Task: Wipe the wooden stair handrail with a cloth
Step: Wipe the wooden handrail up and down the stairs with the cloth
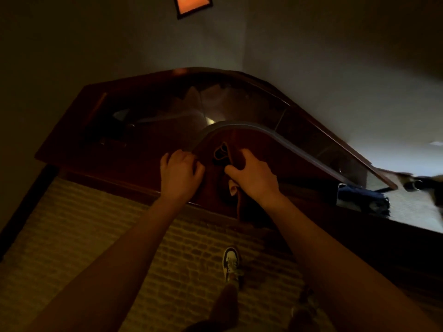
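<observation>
Dim light; detail poor. The wooden handrail point(268, 137) is seen curving round a landing bend and running down to the right. No clear sign of which stretches have been wiped can be made out; no sheen difference is readable in this light. The task is judged to be under way at the bend, with the long descending run to the right probably left to do.

The cloth point(233, 159), reddish-brown, is gripped by the right hand point(251, 174) with fingers curled round it, against the dark wood just below the rail's curve; a loose end hangs beneath the wrist. The left hand point(181, 174) is laid beside it on the wood near the rail's edge, fingers curled; whether anything is grasped cannot be told.
</observation>
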A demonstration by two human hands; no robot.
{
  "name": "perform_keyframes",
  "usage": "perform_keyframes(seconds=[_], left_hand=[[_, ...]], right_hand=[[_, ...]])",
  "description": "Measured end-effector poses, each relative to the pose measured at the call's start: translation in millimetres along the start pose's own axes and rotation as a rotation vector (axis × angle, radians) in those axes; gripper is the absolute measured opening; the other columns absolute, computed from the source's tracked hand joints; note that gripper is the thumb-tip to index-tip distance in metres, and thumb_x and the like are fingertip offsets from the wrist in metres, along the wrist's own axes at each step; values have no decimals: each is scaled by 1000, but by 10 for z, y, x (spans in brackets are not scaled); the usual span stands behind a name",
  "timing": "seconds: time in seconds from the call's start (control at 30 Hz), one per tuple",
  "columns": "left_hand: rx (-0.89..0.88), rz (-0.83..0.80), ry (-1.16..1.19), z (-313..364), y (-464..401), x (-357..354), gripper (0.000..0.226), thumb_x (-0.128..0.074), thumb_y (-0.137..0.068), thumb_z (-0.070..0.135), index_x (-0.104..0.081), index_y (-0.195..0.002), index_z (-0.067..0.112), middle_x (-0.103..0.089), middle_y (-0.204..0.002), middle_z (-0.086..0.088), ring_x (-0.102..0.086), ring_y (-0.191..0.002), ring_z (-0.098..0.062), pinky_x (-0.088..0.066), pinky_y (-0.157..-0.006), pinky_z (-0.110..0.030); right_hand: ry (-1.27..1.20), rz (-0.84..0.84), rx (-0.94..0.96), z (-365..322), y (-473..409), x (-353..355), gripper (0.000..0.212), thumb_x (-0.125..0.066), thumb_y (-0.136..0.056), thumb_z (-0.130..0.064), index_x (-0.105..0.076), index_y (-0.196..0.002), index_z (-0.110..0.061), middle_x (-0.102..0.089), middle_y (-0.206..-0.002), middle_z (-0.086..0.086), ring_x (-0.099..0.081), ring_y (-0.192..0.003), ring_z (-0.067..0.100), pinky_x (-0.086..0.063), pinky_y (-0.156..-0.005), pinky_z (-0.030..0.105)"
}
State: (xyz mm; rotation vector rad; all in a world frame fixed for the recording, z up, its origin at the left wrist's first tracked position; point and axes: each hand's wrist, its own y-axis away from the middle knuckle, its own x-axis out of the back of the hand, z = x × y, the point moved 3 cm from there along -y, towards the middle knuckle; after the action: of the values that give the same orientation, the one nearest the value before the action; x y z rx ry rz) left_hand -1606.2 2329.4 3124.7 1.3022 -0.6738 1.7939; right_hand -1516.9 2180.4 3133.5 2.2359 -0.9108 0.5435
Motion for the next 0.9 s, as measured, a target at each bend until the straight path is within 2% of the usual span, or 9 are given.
perform_keyframes(seconds=[0.1,0.17,0.3,0.6,0.73,0.9], left_hand=[[-164,-123,75,763,147,-189,15,-46,-88,8,-60,-88,4,-63,-90,-14,-59,-87,-31,-37,-83,-36],[-192,-177,124,1179,253,-328,14,-44,-88,-1,-58,-89,0,-62,-89,-17,-59,-81,-33,-39,-71,-35],[-225,-266,192,1835,474,-599,18,-42,-90,-1,-58,-99,2,-60,-94,-15,-59,-78,-30,-47,-67,-40],[-438,-350,220,3625,990,-1230,13,-45,-92,2,-57,-96,4,-60,-95,-13,-58,-83,-25,-48,-76,-40],[-553,-397,175,4520,1229,-1481,19,-43,-93,5,-55,-109,5,-59,-106,-14,-57,-93,-26,-46,-81,-39],[-744,-441,83,5558,1541,-1877,42,-43,-95,13,-38,-136,10,-48,-129,-10,-50,-111,-24,-38,-91,-31]], right_hand=[[84,116,6,319,259,264,35,-53,-84,-46,-47,-111,-26,-60,-92,-3,-58,-81,17,-46,-68,34],[105,173,-12,587,400,462,36,-54,-83,-45,-47,-112,-25,-59,-92,-1,-57,-81,18,-43,-65,31],[96,269,-47,1164,695,882,37,-56,-80,-44,-48,-111,-25,-58,-91,-1,-57,-79,18,-41,-60,29],[101,425,-157,2557,1446,2028,48,-60,-81,-43,-46,-124,-27,-57,-103,1,-56,-88,18,-40,-65,28],[66,506,-212,3172,1844,2582,54,-63,-81,-37,-45,-131,-26,-55,-114,3,-57,-98,21,-39,-69,27],[19,568,-278,3959,2312,3232,63,-64,-84,-32,-37,-140,-25,-44,-138,2,-48,-120,21,-38,-90,29]])
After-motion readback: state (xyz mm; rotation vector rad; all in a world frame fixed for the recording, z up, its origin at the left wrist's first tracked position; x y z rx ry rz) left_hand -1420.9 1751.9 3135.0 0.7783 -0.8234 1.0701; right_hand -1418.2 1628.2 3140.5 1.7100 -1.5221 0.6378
